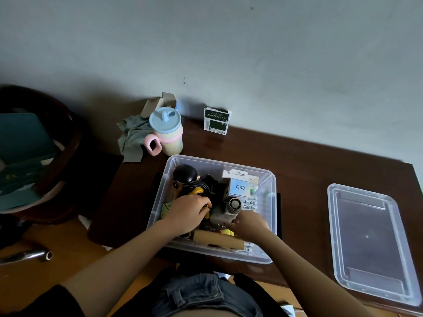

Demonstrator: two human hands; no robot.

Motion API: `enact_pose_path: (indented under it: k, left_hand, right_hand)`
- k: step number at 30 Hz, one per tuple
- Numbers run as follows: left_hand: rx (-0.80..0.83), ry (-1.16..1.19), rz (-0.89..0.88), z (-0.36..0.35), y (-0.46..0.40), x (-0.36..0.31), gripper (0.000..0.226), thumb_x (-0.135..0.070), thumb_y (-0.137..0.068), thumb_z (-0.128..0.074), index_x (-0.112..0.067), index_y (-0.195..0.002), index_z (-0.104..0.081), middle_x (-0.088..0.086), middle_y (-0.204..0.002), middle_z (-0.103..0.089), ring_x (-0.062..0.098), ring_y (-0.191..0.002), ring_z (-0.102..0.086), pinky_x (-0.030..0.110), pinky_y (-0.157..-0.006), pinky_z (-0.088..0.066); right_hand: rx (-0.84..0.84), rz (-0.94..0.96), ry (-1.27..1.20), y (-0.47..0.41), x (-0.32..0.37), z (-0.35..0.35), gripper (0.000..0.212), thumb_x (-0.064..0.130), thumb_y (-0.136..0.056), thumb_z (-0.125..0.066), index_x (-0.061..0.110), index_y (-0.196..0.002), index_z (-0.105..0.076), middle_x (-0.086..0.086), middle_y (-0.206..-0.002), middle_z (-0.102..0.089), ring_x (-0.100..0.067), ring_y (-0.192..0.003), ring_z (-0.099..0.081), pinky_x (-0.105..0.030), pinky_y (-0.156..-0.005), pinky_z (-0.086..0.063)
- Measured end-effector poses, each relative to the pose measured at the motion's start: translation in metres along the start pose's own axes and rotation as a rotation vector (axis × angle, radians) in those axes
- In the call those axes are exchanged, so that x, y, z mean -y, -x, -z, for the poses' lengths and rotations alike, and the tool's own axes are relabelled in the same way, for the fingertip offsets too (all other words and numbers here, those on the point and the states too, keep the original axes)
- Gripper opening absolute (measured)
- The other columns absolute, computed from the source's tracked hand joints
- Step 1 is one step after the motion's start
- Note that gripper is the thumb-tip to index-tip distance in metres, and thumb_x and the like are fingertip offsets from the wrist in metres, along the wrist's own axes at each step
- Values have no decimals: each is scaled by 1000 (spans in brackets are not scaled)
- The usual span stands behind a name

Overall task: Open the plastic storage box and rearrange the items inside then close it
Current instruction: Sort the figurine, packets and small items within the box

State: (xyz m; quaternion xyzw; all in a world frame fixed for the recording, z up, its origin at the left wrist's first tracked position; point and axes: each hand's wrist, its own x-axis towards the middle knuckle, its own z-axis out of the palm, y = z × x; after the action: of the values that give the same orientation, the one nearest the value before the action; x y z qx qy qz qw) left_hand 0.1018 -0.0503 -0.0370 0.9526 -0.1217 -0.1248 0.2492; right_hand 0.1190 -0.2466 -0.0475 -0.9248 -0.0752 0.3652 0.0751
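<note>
The clear plastic storage box stands open on the dark wooden table. Its clear lid lies flat to the right. Inside are a black-headed figurine, a white Q88 package, a small grey fan and a brown roll along the near wall. My left hand is inside the box, its fingers curled round a yellow and black item. My right hand reaches in at the near right, fingertips against the grey fan; whether it grips the fan is hidden.
A pastel cup with a blue lid and pink handle stands behind the box beside a grey cloth. A green carton leans on the wall. A dark chair stands at the left, a metal tube below it.
</note>
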Motion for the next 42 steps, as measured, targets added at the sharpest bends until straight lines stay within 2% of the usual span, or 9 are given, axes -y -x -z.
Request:
enact_pose_path:
  k: [6, 10, 12, 17, 22, 25, 29, 34, 42]
  left_hand:
    - [-46, -27, -17, -2, -2, 0, 25, -28, -96, -51, -21, -116, -65, -4, -104, -68, 12, -92, -61, 19, -71, -39]
    - [-3, -45, -33, -2, -5, -3, 27, -27, -97, -49, -21, -118, -64, -5, -112, -66, 13, -101, -60, 24, -82, -46]
    - [34, -39, -33, -2, -6, -5, 27, -25, -97, -49, -20, -118, -65, -5, -115, -65, 13, -104, -59, 26, -84, -48]
    - [163, -1, -17, -6, -10, -10, 26, -29, -95, -52, -23, -115, -66, -5, -117, -63, 13, -105, -58, 25, -85, -46]
    - [234, -5, -28, -11, -18, -23, 28, -31, -94, -54, -23, -118, -65, -4, -117, -66, 14, -110, -58, 31, -96, -41]
    - [325, -47, -12, -14, -25, -33, 31, -34, -91, -57, -20, -119, -63, 0, -114, -67, 22, -105, -60, 33, -88, -43]
    - [409, -97, 54, -20, -32, -41, 27, -32, -88, -60, -10, -102, -64, 7, -95, -68, 28, -85, -63, 39, -75, -51]
    - [427, 9, 190, -34, -34, -43, 32, -38, -87, -65, -10, -82, -52, 6, -80, -59, 22, -67, -53, 31, -57, -37]
    - [481, 208, 311, -45, -37, -32, 40, -44, -83, -68, -7, -96, -61, 10, -91, -65, 21, -75, -56, 34, -66, -41]
  right_hand:
    - [-61, -80, 7, 7, -3, 7, 45, 45, -88, -48, 15, -56, -37, 2, -59, -41, -18, -61, -46, -22, -45, -28]
    - [-67, -121, 107, 8, 4, 17, 28, 36, -87, -51, 16, -68, -45, 2, -77, -54, -19, -81, -58, -23, -56, -36]
    - [-90, -118, 138, 8, 9, 19, 23, 31, -86, -52, 16, -70, -45, -1, -85, -59, -19, -80, -56, -24, -59, -37]
    - [-52, -88, 34, 7, 10, 17, 36, 33, -86, -48, 16, -57, -33, 1, -59, -38, -18, -59, -42, -22, -46, -26]
    - [91, 19, -68, 14, 2, 17, 41, 48, -82, -61, 10, -69, -56, -8, -71, -56, -20, -71, -48, -27, -58, -35]
    - [170, 111, -144, 21, -2, 20, 56, 59, -84, -56, 3, -88, -62, -15, -90, -65, -20, -76, -52, -30, -64, -36]
    - [188, 159, -222, 28, -6, 23, 64, 58, -84, -57, 2, -113, -60, -14, -116, -63, -26, -104, -59, -35, -83, -47]
    - [149, 131, -286, 29, -11, 22, 57, 50, -80, -68, 8, -116, -59, -6, -120, -61, -20, -106, -57, -30, -86, -46]
    - [113, 26, -424, 28, -9, 14, 62, 43, -67, -81, 12, -114, -54, -3, -116, -57, -19, -105, -57, -35, -89, -51]
